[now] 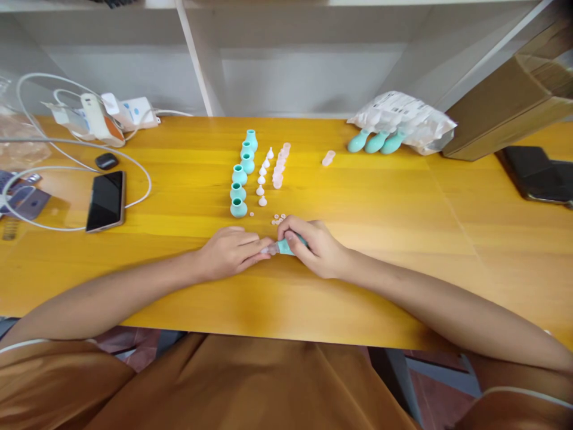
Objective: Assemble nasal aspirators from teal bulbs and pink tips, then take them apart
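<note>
My right hand [316, 246] is closed around a teal squeeze bulb [285, 246] held sideways above the table. From its left end sticks a clear nozzle [271, 248], whose whitish tip my left hand [233, 252] pinches between its fingers. Beyond my hands stands a slanting row of teal bulbs [239, 175] with open necks facing up. Beside them run a row of small white cone-shaped tips [261, 180] and a row of pinkish clear tubes [279, 168]. Tiny clear rings [276, 217] lie close to my right fingers, and one loose ring [251, 214] is farther left.
A single pinkish tube [328, 158] lies apart at right. Three assembled teal bulbs [376, 142] rest against a plastic bag [403, 116], near a cardboard box [505, 95]. At left are a phone [106, 201], white cables [147, 179] and chargers [134, 112]. A dark device [537, 173] sits far right.
</note>
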Motion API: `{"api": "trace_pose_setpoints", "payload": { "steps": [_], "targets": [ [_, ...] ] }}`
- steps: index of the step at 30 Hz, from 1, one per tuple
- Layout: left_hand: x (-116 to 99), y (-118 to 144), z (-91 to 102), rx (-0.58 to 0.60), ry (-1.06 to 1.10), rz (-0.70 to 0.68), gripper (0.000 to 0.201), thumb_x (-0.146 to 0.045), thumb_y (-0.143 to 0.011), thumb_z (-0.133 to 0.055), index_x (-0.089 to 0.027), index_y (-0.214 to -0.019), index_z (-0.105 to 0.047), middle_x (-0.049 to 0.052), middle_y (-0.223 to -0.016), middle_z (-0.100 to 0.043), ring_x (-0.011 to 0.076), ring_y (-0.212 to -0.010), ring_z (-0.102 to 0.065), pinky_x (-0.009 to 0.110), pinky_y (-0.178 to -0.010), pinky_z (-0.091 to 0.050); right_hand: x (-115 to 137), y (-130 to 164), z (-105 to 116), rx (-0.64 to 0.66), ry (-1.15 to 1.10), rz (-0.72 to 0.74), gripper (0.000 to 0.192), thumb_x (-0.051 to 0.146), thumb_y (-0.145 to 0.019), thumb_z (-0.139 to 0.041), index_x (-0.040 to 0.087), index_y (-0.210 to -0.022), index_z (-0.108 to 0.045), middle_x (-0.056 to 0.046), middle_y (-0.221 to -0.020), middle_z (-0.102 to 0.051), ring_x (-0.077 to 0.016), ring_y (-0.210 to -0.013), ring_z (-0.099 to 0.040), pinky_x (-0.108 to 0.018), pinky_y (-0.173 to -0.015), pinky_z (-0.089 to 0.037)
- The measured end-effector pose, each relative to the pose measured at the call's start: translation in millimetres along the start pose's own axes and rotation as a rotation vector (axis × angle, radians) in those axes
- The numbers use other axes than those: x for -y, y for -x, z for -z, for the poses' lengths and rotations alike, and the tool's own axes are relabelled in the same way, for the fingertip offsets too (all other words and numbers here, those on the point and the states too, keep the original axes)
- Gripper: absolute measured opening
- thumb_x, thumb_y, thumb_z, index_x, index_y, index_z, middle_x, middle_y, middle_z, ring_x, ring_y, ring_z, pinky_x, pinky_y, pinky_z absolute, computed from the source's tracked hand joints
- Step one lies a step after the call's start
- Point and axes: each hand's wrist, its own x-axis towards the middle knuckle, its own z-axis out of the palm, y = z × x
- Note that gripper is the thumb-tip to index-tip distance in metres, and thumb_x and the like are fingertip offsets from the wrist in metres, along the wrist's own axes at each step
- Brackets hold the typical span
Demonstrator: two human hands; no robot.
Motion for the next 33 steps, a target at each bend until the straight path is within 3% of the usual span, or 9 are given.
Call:
{"api": "trace_pose_setpoints", "payload": {
  "steps": [10, 14, 17, 21, 24, 27, 29, 33],
  "targets": [
    [-1, -2, 2.6, -0.024, 0.073, 0.048, 0.022, -0.037, -0.114, -0.059, -0.022, -0.117, -0.075, -0.002, -0.071, -0.066, 0.0127, -0.061, -0.059, 0.029, -0.065, -0.045, -3, 1, -2, -0.013, 0.063, 0.108, 0.013, 0.016, -0.112, -0.046, 0.022, -0.107, -0.056, 0.001, -0.082, -0.063, -0.0119, -0.067, -0.056, -0.024, -0.066, -0.046],
    [-3, -6, 6.1, -0.091, 0.212, 0.091, 0.016, -0.035, -0.109, -0.068, -0.021, -0.111, -0.074, -0.003, -0.071, -0.064, 0.0119, -0.061, -0.058, 0.027, -0.062, -0.044, -17, 4, -3, -0.013, 0.201, 0.298, 0.013, 0.023, -0.112, -0.047, 0.021, -0.119, -0.057, -0.003, -0.093, -0.071, -0.0132, -0.07, -0.063, -0.024, -0.064, -0.051],
    [-4, -8, 7.7, -0.088, 0.3, 0.121, 0.015, -0.034, -0.106, -0.073, -0.02, -0.103, -0.071, -0.003, -0.074, -0.067, 0.0112, -0.062, -0.06, 0.025, -0.061, -0.044, -29, 4, -4, -0.011, 0.353, 0.457, 0.025, 0.037, -0.11, -0.053, 0.02, -0.129, -0.057, -0.008, -0.104, -0.073, -0.017, -0.078, -0.07, -0.027, -0.064, -0.055],
    [-4, -8, 8.8, -0.081, 0.33, 0.172, 0.017, -0.034, -0.106, -0.07, -0.02, -0.097, -0.067, -0.004, -0.071, -0.065, 0.0105, -0.059, -0.057, 0.024, -0.06, -0.043, -35, 1, -4, -0.117, 0.407, 0.456, 0.045, 0.047, -0.103, -0.067, 0.018, -0.135, -0.056, -0.014, -0.115, -0.07, -0.0243, -0.101, -0.074, -0.032, -0.07, -0.061],
    [-5, -7, 8.6, -0.069, 0.327, 0.247, 0.024, -0.034, -0.105, -0.067, -0.021, -0.086, -0.06, -0.006, -0.066, -0.058, 0.0098, -0.055, -0.051, 0.024, -0.056, -0.04, -36, -1, -4, -0.188, 0.464, 0.535, 0.053, 0.052, -0.098, -0.079, 0.018, -0.134, -0.059, -0.014, -0.114, -0.069, -0.0248, -0.099, -0.072, -0.035, -0.075, -0.061],
    [-6, -7, 8.6, -0.04, 0.293, 0.308, 0.029, -0.035, -0.103, -0.067, -0.022, -0.08, -0.054, -0.008, -0.062, -0.053, 0.0095, -0.052, -0.047, 0.024, -0.055, -0.037, -38, -1, -6, -0.18, 0.549, 0.558, 0.037, 0.038, -0.102, -0.078, 0.02, -0.132, -0.063, -0.011, -0.11, -0.07, -0.0225, -0.096, -0.071, -0.034, -0.076, -0.057],
    [-5, -6, 9.7, -0.007, 0.305, 0.331, 0.029, -0.035, -0.104, -0.064, -0.021, -0.08, -0.054, -0.007, -0.063, -0.054, 0.0101, -0.054, -0.048, 0.024, -0.056, -0.038, -39, -1, -8, -0.159, 0.572, 0.476, 0.022, 0.027, -0.107, -0.072, 0.021, -0.127, -0.068, -0.008, -0.105, -0.071, -0.0211, -0.094, -0.07, -0.033, -0.078, -0.055],
    [-1, -1, 12.5, 0.031, 0.518, 0.389, 0.043, -0.041, -0.117, -0.038, -0.019, -0.09, -0.063, 0.0, -0.076, -0.064, 0.0135, -0.065, -0.057, 0.027, -0.064, -0.045, -39, -4, -3, -0.178, 0.651, 0.366, 0.016, 0.025, -0.109, -0.068, 0.026, -0.122, -0.076, -0.002, -0.082, -0.064, -0.0172, -0.076, -0.062, -0.032, -0.073, -0.049]
  ]
}}
